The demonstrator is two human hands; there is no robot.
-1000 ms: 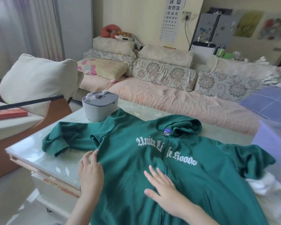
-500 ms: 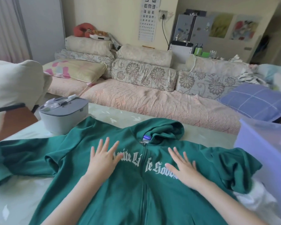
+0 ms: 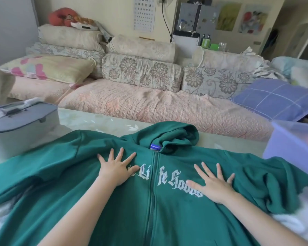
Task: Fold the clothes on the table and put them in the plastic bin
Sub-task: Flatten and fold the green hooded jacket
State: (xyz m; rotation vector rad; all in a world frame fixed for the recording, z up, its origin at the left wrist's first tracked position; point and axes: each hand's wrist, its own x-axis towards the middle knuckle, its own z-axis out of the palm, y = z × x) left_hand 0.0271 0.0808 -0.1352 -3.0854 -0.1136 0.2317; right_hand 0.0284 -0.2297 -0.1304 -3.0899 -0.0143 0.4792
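A dark green zip hoodie (image 3: 149, 210) with white lettering lies front up across the table (image 3: 103, 123), hood toward the sofa. My left hand (image 3: 115, 167) presses flat on its chest left of the zip, fingers spread. My right hand (image 3: 214, 181) lies flat on the chest right of the zip, over the end of the lettering. Neither hand grips the cloth. The translucent lilac plastic bin (image 3: 293, 144) stands at the table's right edge. A white garment (image 3: 299, 226) pokes out from under the hoodie's right side.
A grey lidded box (image 3: 20, 128) stands on the table's far left, beside the hoodie's left sleeve. Behind the table runs a sofa (image 3: 149, 107) with floral cushions and a blue checked pillow (image 3: 276, 98).
Both hands have slid up the hoodie's chest and apart, from near the hem area to either side of the zip. The view has shifted right and closer.
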